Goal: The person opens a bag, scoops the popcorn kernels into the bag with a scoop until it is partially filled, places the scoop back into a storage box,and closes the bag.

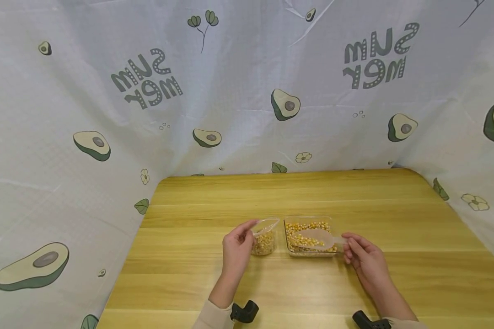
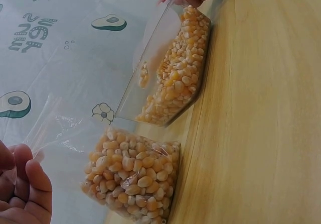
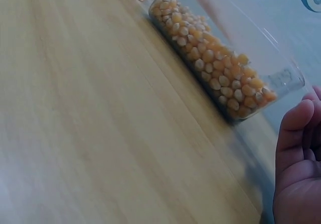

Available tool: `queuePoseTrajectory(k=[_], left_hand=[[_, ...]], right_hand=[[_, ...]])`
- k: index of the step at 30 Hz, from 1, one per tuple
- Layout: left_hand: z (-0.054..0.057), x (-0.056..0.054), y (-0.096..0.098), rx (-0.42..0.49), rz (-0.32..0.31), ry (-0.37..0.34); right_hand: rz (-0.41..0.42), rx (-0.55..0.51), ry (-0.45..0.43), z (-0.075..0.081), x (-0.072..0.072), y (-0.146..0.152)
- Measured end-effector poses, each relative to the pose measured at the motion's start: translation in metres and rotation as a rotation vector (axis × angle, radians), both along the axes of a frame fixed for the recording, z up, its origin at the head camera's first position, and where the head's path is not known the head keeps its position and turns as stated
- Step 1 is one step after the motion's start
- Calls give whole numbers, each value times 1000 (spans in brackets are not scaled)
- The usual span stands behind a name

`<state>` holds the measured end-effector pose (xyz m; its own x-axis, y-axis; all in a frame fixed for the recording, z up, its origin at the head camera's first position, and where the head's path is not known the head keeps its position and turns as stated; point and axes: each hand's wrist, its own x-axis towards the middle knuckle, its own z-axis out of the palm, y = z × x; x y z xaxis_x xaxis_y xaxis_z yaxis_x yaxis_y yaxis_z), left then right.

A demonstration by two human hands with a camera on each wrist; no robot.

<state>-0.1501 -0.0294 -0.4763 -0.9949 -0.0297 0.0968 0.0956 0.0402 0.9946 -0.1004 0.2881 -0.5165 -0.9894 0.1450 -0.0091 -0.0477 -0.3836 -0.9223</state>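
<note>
My left hand (image 1: 237,249) pinches the upper edge of a clear plastic bag (image 1: 267,225), whose mouth gapes. Corn kernels (image 2: 133,176) fill the bag's lower part, which rests on the table. To its right stands a rectangular clear container (image 1: 287,244) with a layer of corn kernels (image 3: 210,63) inside. In my right hand (image 1: 366,260) is the handle of a translucent white scoop (image 1: 323,236), gripped between thumb and fingers. The scoop lies over the container with some kernels in its bowl. Its bowl is only blurrily seen through the container wall in the wrist views.
The wooden table (image 1: 206,201) runs back to a pale curtain (image 1: 238,82) printed with avocados, which also hangs along both sides. Each forearm wears a black wrist device, one on the left (image 1: 244,312) and one on the right (image 1: 370,321).
</note>
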Motion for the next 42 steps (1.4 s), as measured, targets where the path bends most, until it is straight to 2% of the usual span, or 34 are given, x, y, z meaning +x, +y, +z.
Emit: queuePoseTrajectory(k=[8,16,22,27,34,42], left_hand=[[-2,0,0,1,-1,-4],[-2,-1,-1,1,-1,0],[-3,-2,-1,-4,-3,4],[-1,-1,-1,-1,-5,13],[1,0,0,5,-2,16],[2,0,0,8,-1,10]], right_hand=[[-5,-37,10,5,-1,1],[-17,-53,5,18,-5,2],[-1,-56,46,30,-8,-1],[25,-81,82,43,-12,-7],[24,-69,85,60,-18,-21],[46,-53,109,70,-26,-38]])
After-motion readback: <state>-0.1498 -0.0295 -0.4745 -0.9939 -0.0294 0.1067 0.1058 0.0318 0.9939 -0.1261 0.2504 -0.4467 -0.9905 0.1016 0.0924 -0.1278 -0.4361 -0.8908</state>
